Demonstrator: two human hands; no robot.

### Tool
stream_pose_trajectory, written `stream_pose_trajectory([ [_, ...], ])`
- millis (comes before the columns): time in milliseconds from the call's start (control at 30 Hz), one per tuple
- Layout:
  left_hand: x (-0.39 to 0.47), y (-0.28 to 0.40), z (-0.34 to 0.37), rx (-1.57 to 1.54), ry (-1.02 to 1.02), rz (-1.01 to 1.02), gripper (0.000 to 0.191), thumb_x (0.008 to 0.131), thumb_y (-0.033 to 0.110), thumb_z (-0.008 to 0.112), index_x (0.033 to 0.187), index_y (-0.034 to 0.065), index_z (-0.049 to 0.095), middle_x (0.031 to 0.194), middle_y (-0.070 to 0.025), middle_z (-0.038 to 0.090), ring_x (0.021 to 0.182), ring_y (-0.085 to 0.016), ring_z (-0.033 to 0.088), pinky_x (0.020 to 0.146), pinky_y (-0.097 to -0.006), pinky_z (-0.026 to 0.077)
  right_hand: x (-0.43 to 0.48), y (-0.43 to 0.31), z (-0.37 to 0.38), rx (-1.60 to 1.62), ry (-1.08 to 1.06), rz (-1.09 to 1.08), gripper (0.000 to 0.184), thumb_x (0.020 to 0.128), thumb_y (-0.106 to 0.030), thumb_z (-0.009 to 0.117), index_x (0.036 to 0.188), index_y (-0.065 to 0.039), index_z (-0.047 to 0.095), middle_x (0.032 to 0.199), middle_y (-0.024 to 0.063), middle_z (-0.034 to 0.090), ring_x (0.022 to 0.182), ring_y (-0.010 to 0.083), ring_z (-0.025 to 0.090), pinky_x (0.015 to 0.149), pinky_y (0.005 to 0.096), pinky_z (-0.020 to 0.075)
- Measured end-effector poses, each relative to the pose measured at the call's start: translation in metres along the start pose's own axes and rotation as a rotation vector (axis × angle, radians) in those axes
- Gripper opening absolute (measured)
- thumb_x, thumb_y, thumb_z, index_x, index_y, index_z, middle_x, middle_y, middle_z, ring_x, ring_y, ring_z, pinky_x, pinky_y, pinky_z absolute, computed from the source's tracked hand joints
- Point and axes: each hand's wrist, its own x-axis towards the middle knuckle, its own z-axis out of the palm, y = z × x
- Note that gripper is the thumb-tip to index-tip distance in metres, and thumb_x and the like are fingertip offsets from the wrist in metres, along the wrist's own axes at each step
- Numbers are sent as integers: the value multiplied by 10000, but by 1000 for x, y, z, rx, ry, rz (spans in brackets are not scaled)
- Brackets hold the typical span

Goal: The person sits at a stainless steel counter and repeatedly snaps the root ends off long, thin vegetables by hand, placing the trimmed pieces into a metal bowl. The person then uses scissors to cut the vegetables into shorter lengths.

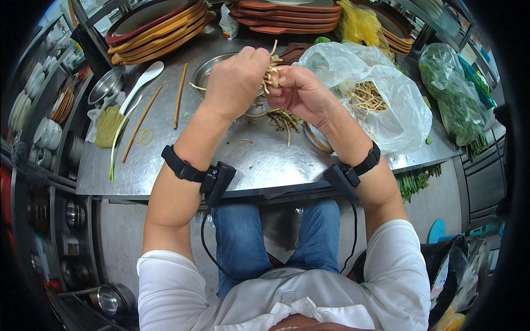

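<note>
My left hand (240,80) and my right hand (304,89) are raised close together over the steel table (269,165). Between them is a small bunch of pale, knobbly plant roots (272,76), gripped by the left fingers and pinched by the right thumb and fingertips. A round metal bowl (201,74) lies partly hidden behind my left hand. Below the hands rests a small heap of thin brown-green stems or roots (285,120). To the right, an opened clear plastic bag (403,111) holds many thin tan roots (368,97).
Stacked platters (165,35) and reddish trays (287,16) line the back. At left lie a white ladle (143,82), two wooden sticks (142,124), a green cloth (108,128) and a scallion (120,136). Bagged greens (449,91) sit at the right edge. My right forearm partly covers a round rim (316,138).
</note>
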Motion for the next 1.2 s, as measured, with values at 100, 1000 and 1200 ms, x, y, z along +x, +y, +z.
stream_pose_trajectory([
  [100, 1, -6, 1, -12, 77, -143, 96, 760, 45, 540, 822, 73, 472, 739, -93, 561, 660, -294, 610, 543, -374, 492, 2, -10, -9, -384, 115, -113, 88, 806, -111, 556, 737, -59, 541, 660, -17, 487, 558, 84, 402, 559, 228, 376],
  [1000, 1, -1, 2, -517, 28, -412, 83, 824, 106, 597, 847, 38, 556, 760, -170, 624, 718, -386, 592, 610, -443, 463, -2, -19, -25, -403, 98, -74, 66, 875, -83, 608, 896, -52, 554, 809, 30, 616, 637, 66, 550, 567, 180, 453],
  [1200, 4, -1, -1, -851, -184, -576, 205, 865, 208, 639, 804, 19, 586, 647, -86, 598, 555, -200, 554, 528, -321, 437, 2, -17, -25, -201, 80, -168, 119, 870, -58, 612, 966, -33, 547, 830, 63, 636, 673, 87, 609, 576, 190, 508],
])
